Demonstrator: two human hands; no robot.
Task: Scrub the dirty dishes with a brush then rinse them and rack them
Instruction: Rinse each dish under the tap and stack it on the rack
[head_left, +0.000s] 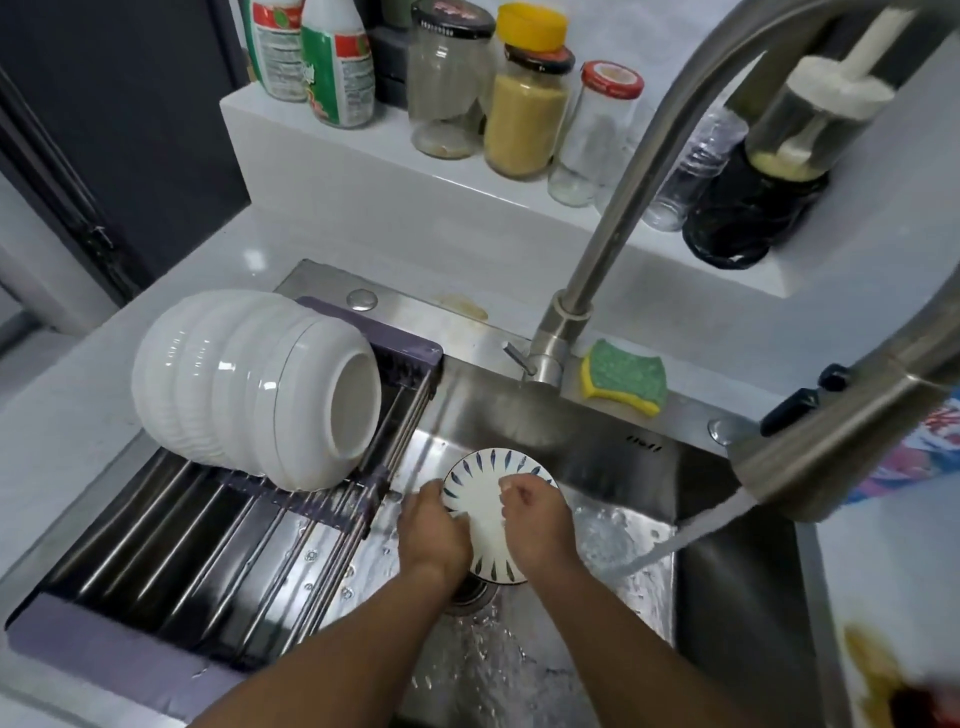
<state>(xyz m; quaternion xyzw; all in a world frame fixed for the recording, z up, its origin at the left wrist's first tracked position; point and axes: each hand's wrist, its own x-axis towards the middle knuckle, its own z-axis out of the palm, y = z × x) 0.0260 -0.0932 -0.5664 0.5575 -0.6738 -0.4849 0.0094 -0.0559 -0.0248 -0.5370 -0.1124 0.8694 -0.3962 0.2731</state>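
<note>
Two hands meet over a stainless steel sink (519, 415), both of them yours, reaching in from the bottom edge; between them is a small round white plate (485, 517) with dark blue dashes around its rim, tilted up so its face is towards you, just above the drain (470, 592). Your left hand (431, 527) grips the plate's left rim with curled fingers; your right hand (530, 519) lies against the plate's face and right side with its fingers curled in, and you cannot tell whether it pinches the rim or holds something small. A brushed-metal tap (623, 208) arches over from the back ledge; a stream of water (675, 540) falls from its spout at the right into the wet basin, to the right of the plate and not touching it. Across the sink's left part lies a purple-framed rack (182, 561) of steel bars; a nested stack of white ribbed bowls (249, 384) rests on its side there. A green and yellow sponge (623, 376) sits on the ledge beside the tap's base; jars (524, 114) stand on a white shelf behind.
</note>
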